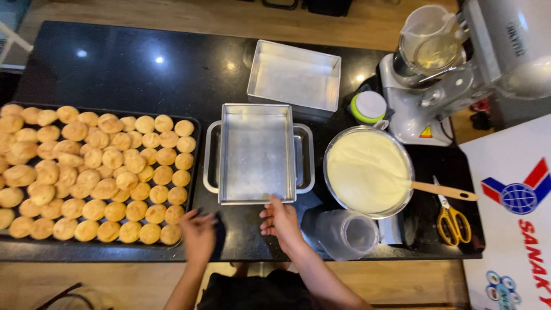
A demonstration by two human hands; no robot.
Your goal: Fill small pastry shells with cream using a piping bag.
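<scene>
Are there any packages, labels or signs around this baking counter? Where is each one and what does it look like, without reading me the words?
White printed box or sign: right edge of view, beside the counter; white, with a red-and-blue globe emblem and red lettering.
Small warning sticker: on the stand mixer's grey base, upper right; triangular, orange-yellow.
Dark lettering on the mixer's head, top right; small.
No screens show.
</scene>
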